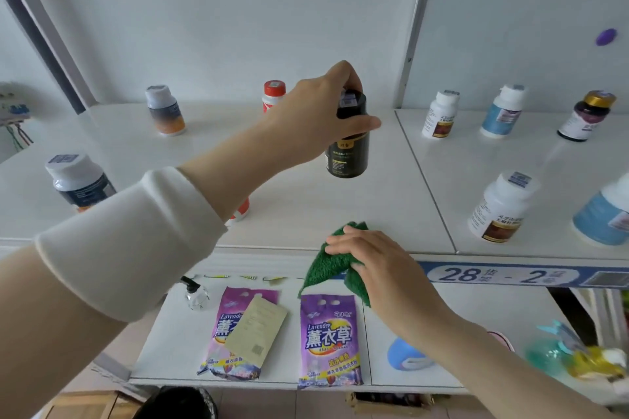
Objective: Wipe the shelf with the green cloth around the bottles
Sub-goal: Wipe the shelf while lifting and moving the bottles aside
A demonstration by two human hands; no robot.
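Observation:
My left hand (pixel 321 114) grips a black bottle (pixel 349 146) by its cap and holds it just above the white shelf (pixel 306 201). My right hand (pixel 371 262) holds the green cloth (pixel 323 270) at the shelf's front edge, with part of the cloth hanging below the edge. Other bottles stand around: a grey-capped one (pixel 165 110) at back left, a red-capped one (pixel 272 95) behind my left hand, a dark one (pixel 76 180) at front left. An orange and white bottle (pixel 240 211) is mostly hidden under my left forearm.
On the right shelf panel stand several bottles, among them a white one (pixel 440 114), a blue-labelled one (pixel 502 116), a gold-capped one (pixel 585 116) and a large white one (pixel 500 207). The lower shelf holds two purple lavender bags (pixel 328 340) and a pump bottle (pixel 195 292).

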